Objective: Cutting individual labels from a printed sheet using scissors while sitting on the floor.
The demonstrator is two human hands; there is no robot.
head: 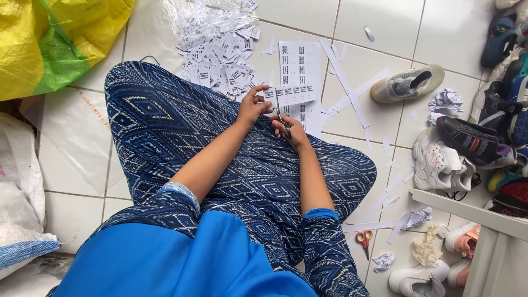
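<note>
Person seated cross-legged on white tile floor (451, 33), patterned blue trousers.

Left hand (252, 107): fingers pinched closed on the near edge of a printed label strip (273, 94), held just above the knee.

Right hand (291, 131): fingers curled shut through the handles of scissors (282, 122); blades point up toward the strip, tips touching or just under it; exact contact unclear.

Uncut label sheet (300, 69): white, rectangular, dark print in columns, flat on the floor just beyond the hands. Pile of cut labels (217, 47): small white rectangles, left of the sheet, top cut off by the frame. Long white offcut strips (344, 82) to the right.

Red-handled scissors (363, 239) on the floor near the right knee. Yellow-green bag (60, 38) at upper left, partly out of frame. Shoes (467, 143) heaped at right, partly cropped.
</note>
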